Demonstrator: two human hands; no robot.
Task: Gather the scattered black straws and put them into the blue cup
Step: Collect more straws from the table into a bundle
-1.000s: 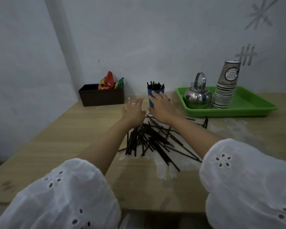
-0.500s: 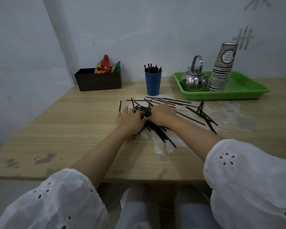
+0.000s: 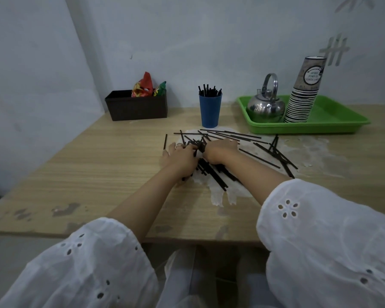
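Both hands were closed together on a bundle of straws (image 3: pixel 200 146), the left hand (image 3: pixel 181 157) and right hand (image 3: pixel 218 151) meeting over the pile on the table (image 3: pixel 102 165). The straws looked light, thin and slippery, best pinched mid-length. Forearms reached forward, palms down. Loose straws lay scattered rightward; the cup (image 3: pixel 210 110) stood beyond, partly filled.

One head-worn view (wide-angle) looks forward and down across the table (image 3: pixel 98 174), close above it.
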